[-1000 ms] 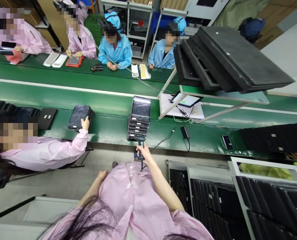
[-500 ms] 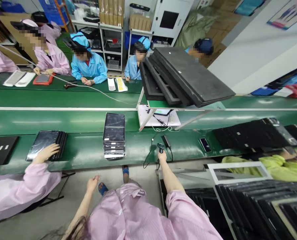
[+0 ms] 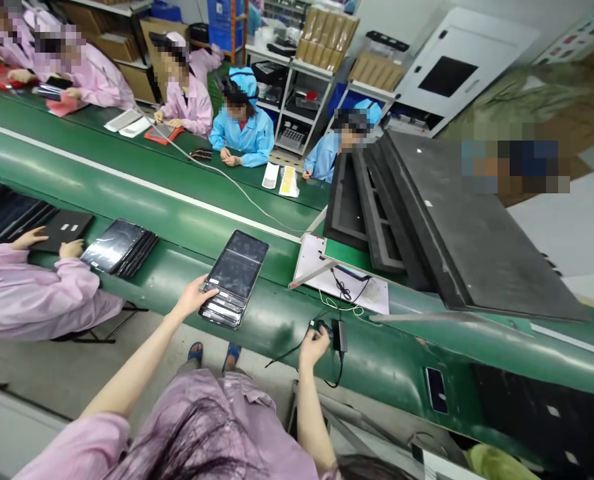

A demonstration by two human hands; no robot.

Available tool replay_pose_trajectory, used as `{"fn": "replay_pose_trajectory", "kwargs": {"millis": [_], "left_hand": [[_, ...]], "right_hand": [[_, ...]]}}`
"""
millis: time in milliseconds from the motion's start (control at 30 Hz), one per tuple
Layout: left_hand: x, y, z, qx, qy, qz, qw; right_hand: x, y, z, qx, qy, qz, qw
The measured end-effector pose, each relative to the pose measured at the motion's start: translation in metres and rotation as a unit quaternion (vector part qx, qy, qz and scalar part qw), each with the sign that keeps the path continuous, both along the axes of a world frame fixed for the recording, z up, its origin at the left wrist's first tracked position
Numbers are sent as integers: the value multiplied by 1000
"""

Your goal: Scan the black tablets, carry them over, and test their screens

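A fanned stack of black tablets (image 3: 239,263) with small white labels lies on the green conveyor belt in front of me. My left hand (image 3: 193,298) grips the left edge of this stack, thumb on top and the other fingers at the side, partly hidden. On the belt to the right, my right hand (image 3: 315,347) has its fingers curled at a dark barcode scanner (image 3: 325,327), which sits low against the belt. Part of the scanner is hidden by the fingers. Beside it lie a black power adapter (image 3: 340,335) and its cable.
A raised stand with large black foam trays (image 3: 457,220) rises at the right. A phone (image 3: 436,390) lies near the belt's front edge. To the left, a co-worker's hands are at a black panel (image 3: 63,230), beside another tablet stack (image 3: 118,247). More co-workers sit across the belt.
My left hand has risen from beside my body to the tablet stack. My right hand has lowered the scanner, which stood upright before. The view has turned and tilted.
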State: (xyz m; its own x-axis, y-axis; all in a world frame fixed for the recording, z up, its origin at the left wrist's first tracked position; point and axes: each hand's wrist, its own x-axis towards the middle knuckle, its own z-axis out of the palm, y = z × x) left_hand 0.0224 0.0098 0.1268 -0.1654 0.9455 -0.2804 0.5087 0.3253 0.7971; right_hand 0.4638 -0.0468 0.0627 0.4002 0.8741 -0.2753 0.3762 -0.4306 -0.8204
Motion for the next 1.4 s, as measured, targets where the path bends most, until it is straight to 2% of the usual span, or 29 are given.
{"fn": "replay_pose_trajectory", "kwargs": {"millis": [67,100,167,200,267,333,467,667,833,1033,1200,1400], "left_hand": [[-4,4,-2,24,-11,-24,999],[-7,5,-3,38,-19,-38,998],[-12,10,-4,57,-35,-63,996],[-14,12,-4,66,-39,-74,994],[-19,17,-4,68,-39,-102,992],[-22,19,-4,69,-26,-120,990],[-23,18,-6,86,3,-141,986],[-26,12,-12,94,-3,-126,988],[-32,17,-17,81,4,-131,988],[-34,22,-23,93,-14,-191,977],[-38,21,-33,106,-7,-198,974],[-41,14,-49,131,-51,-177,974]], "right_hand": [[-50,-2,0,25,4,22,999],[-77,0,1,43,20,65,997],[-127,10,6,88,59,227,968],[-149,17,10,99,59,269,956],[-182,33,16,112,42,295,948],[-200,44,20,122,27,265,956],[-214,42,19,139,4,186,973],[-229,25,10,153,-5,127,980],[-227,28,5,174,-11,127,976],[-224,37,-3,163,-6,140,977],[-228,31,-13,182,-26,124,975],[-225,24,-28,198,-22,109,974]]}}
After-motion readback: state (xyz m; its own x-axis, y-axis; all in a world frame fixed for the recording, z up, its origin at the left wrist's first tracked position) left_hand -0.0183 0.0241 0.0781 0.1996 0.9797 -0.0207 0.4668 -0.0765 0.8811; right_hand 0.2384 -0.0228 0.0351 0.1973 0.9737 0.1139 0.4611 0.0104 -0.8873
